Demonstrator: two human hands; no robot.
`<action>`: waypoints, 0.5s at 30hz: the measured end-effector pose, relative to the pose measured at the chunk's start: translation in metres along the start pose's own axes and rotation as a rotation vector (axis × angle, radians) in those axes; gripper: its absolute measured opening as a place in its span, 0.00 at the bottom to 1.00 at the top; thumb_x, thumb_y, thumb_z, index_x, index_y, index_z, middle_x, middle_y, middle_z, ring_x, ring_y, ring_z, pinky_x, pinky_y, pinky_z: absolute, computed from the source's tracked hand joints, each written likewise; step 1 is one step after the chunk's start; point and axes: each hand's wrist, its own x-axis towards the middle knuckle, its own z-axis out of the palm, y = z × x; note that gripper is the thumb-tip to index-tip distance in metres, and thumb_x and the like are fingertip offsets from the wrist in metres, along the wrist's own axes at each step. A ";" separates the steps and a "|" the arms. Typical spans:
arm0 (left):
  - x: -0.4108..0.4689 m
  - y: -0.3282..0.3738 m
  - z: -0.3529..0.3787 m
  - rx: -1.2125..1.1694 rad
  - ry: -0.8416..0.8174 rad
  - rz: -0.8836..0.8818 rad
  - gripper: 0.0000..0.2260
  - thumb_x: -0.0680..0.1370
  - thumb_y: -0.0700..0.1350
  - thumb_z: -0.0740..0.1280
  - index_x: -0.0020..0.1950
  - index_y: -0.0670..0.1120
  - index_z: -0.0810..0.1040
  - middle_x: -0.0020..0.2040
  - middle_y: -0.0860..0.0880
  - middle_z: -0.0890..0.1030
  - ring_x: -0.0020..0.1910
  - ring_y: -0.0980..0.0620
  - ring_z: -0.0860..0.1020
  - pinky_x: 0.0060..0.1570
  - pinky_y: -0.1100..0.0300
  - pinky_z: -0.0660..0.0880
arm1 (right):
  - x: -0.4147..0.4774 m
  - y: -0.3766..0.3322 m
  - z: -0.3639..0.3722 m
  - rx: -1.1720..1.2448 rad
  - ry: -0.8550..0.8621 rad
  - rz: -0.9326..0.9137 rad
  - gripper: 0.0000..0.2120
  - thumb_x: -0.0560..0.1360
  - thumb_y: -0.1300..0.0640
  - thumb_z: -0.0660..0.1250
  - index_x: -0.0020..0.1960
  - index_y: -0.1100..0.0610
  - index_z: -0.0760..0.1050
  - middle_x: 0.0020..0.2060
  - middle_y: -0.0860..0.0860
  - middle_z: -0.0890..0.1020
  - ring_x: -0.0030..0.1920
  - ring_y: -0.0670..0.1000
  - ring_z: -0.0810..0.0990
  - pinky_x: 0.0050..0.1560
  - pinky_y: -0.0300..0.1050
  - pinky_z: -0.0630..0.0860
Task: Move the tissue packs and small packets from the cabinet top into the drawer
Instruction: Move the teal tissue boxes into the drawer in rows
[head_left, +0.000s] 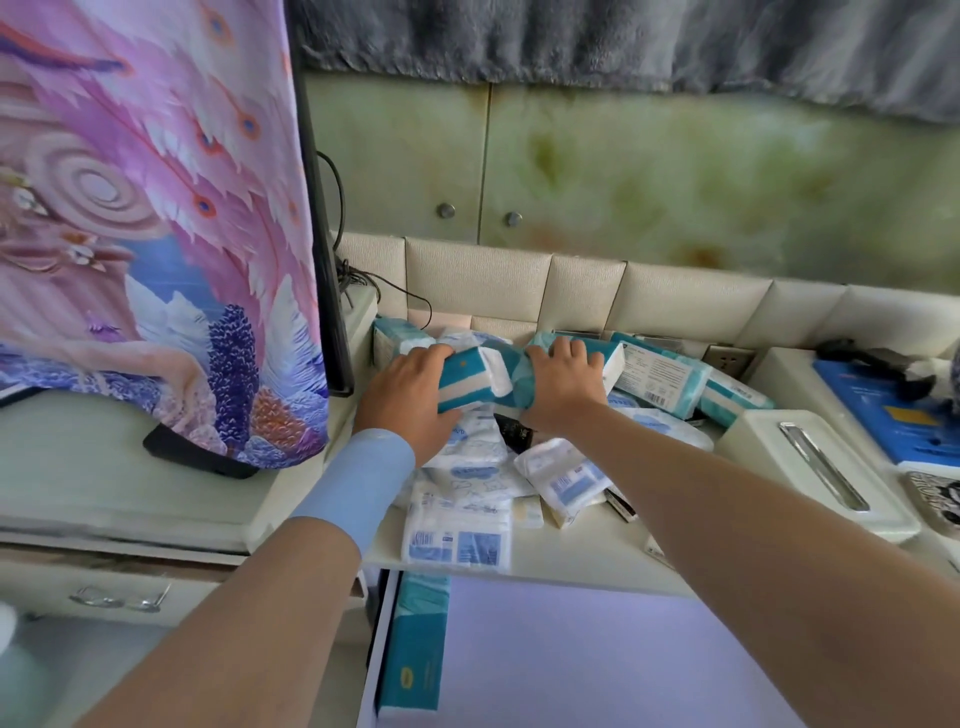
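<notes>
A heap of teal-and-white tissue packs (660, 376) and small white packets (457, 540) lies on the cabinet top (587, 556). My left hand (405, 400) grips one end of a teal tissue pack (467, 382). My right hand (563, 384) grips another teal pack (597, 358) just beside it; the two packs touch in the middle. Below the cabinet edge the drawer (571, 660) stands pulled out, with one teal pack (415, 644) lying along its left side. A dark object (511, 434) under the pile is mostly hidden.
A screen under a pink feather-print cover (156, 234) stands at the left, a dark phone (197, 452) at its foot. A white tissue box (810, 467) and a blue booklet (893, 415) sit at the right. Cables (395, 291) run behind the pile.
</notes>
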 end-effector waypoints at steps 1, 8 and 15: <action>-0.003 0.002 -0.003 -0.013 0.031 0.009 0.27 0.74 0.52 0.71 0.70 0.50 0.66 0.64 0.49 0.74 0.62 0.46 0.72 0.56 0.52 0.71 | -0.005 0.001 -0.007 0.040 0.036 0.009 0.40 0.64 0.40 0.72 0.72 0.50 0.63 0.60 0.55 0.70 0.62 0.58 0.68 0.63 0.57 0.67; -0.050 0.033 -0.025 -0.279 0.231 -0.103 0.29 0.69 0.58 0.73 0.65 0.50 0.68 0.57 0.51 0.77 0.53 0.48 0.76 0.48 0.56 0.73 | -0.081 0.007 -0.055 0.696 -0.009 0.286 0.30 0.64 0.36 0.66 0.61 0.50 0.72 0.49 0.50 0.77 0.50 0.52 0.77 0.49 0.50 0.79; -0.114 0.047 -0.035 -0.488 -0.168 -0.263 0.37 0.71 0.61 0.71 0.72 0.63 0.51 0.57 0.57 0.77 0.53 0.50 0.78 0.55 0.52 0.75 | -0.197 0.019 -0.064 1.265 -0.215 0.343 0.07 0.74 0.48 0.68 0.49 0.50 0.77 0.42 0.53 0.83 0.39 0.52 0.81 0.37 0.49 0.80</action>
